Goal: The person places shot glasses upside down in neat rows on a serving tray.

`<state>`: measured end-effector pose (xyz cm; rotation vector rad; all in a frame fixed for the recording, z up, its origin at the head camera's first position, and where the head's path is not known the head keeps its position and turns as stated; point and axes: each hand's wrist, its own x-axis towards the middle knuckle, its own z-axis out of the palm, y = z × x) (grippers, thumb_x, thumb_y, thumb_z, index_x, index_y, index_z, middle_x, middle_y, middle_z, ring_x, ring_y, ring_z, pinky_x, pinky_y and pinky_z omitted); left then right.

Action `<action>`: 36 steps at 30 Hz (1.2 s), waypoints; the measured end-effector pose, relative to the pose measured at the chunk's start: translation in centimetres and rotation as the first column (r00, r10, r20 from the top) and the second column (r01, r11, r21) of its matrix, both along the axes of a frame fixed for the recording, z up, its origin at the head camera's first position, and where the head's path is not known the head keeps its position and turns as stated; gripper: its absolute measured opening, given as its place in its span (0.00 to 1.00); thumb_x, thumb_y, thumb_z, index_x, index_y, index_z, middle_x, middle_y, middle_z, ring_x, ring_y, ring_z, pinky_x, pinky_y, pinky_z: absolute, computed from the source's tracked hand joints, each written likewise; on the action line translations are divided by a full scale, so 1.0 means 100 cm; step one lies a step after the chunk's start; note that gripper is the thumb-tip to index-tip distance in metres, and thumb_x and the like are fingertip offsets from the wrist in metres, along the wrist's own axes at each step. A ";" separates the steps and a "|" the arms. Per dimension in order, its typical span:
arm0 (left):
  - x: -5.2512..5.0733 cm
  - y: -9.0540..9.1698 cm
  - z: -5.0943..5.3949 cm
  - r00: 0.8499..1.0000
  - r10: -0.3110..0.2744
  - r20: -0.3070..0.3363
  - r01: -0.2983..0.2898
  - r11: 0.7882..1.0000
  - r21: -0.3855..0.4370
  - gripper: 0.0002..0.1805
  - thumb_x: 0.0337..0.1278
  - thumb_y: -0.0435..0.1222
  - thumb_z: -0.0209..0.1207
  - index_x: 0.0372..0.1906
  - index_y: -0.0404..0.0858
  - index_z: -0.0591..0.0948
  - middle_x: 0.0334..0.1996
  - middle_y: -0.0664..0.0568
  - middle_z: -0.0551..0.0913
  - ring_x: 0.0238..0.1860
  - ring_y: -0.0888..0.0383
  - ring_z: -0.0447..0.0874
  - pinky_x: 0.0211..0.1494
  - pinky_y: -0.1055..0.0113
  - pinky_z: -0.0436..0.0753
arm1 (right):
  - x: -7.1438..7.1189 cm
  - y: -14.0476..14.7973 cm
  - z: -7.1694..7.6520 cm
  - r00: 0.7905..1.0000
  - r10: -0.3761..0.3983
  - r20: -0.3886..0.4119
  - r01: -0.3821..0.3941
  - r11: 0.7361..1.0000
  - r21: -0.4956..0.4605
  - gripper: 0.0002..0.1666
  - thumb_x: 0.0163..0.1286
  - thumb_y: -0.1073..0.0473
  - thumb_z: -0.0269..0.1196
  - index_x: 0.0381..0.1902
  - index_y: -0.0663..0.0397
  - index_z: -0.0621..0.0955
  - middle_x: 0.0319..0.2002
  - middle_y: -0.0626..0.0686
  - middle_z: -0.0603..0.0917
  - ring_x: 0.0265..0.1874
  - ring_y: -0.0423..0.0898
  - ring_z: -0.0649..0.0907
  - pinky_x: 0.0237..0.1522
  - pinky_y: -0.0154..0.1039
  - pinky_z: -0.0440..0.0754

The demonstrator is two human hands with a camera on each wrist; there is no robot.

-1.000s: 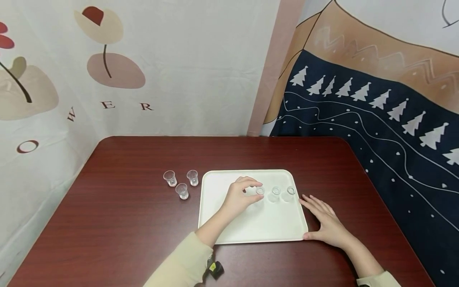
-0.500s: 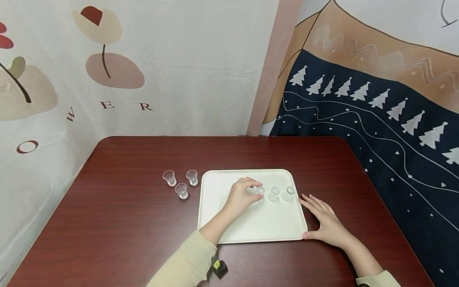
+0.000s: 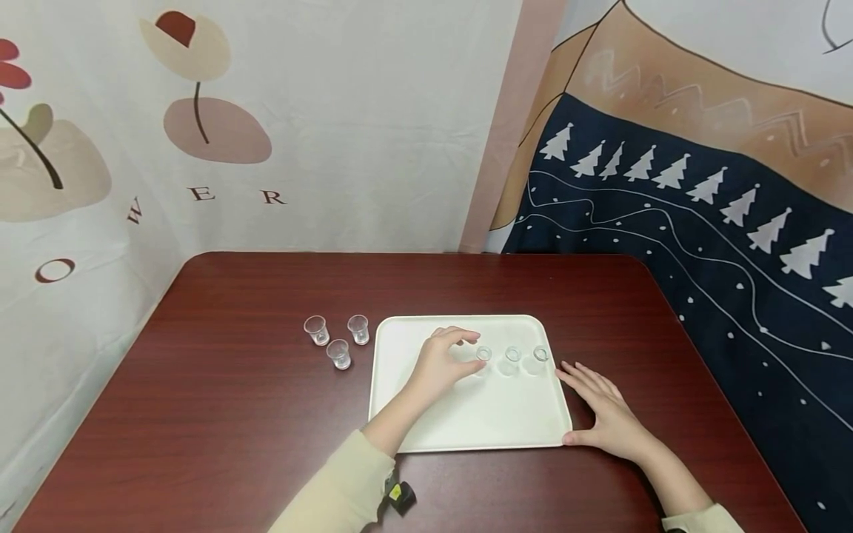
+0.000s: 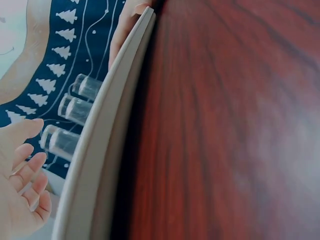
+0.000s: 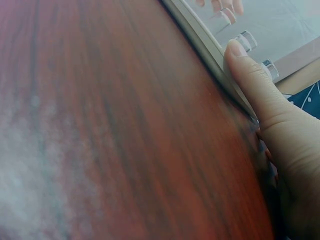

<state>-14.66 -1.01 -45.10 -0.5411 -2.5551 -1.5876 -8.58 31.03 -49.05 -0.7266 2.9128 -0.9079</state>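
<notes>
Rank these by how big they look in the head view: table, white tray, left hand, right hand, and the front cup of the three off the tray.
1. Table
2. White tray
3. Left hand and right hand: too alike to rank
4. Front cup

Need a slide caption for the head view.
Left hand beside three cups in a row on a tray, right hand at its right edge, three more cups left of it.
</notes>
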 end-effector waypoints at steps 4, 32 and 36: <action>0.006 -0.011 0.009 1.000 0.017 -0.020 -0.015 0.998 0.067 0.21 0.41 0.35 0.74 0.47 0.40 0.84 0.41 0.60 0.83 0.45 0.55 0.76 0.45 0.56 0.75 | 0.000 0.000 0.000 1.000 0.000 0.005 0.000 1.000 -0.001 0.62 0.38 0.37 0.76 0.72 0.43 0.63 0.71 0.57 0.60 0.70 0.60 0.54 0.60 0.66 0.46; 0.048 -0.135 0.047 0.935 0.310 -0.171 -0.293 0.949 0.119 0.24 0.33 0.22 0.74 0.44 0.33 0.84 0.41 0.44 0.83 0.38 0.62 0.72 0.36 0.72 0.69 | -0.001 0.001 -0.002 1.000 -0.001 0.009 0.001 1.000 0.008 0.63 0.39 0.36 0.75 0.72 0.42 0.63 0.72 0.55 0.60 0.70 0.59 0.53 0.60 0.66 0.46; 0.043 -0.158 0.031 0.930 0.331 -0.162 -0.321 0.943 0.082 0.25 0.34 0.25 0.75 0.46 0.37 0.84 0.43 0.50 0.83 0.44 0.59 0.74 0.38 0.69 0.71 | -0.001 0.001 -0.002 1.000 0.001 0.010 -0.001 1.000 0.005 0.62 0.39 0.36 0.75 0.72 0.42 0.63 0.71 0.55 0.60 0.70 0.59 0.53 0.60 0.66 0.46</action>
